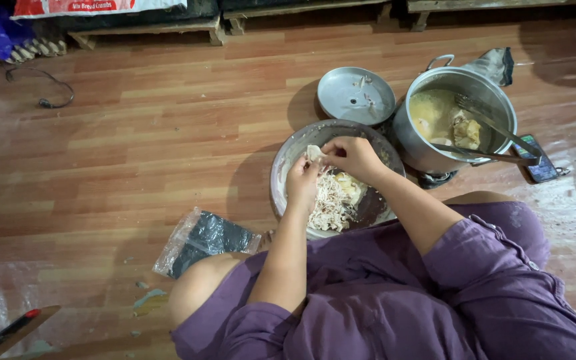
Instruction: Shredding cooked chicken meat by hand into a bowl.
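You pinched chicken piece [314,154] with both hands, left hand [302,183] and right hand [353,157], over bowl [281,175] so shreds [328,203] dropped inside; pot [413,143] stood close beside

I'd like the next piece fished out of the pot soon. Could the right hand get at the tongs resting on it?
Probably yes. The right hand is over the bowl right beside the pot, and the tongs lie uncovered across its rim. It is pinching meat now, though.
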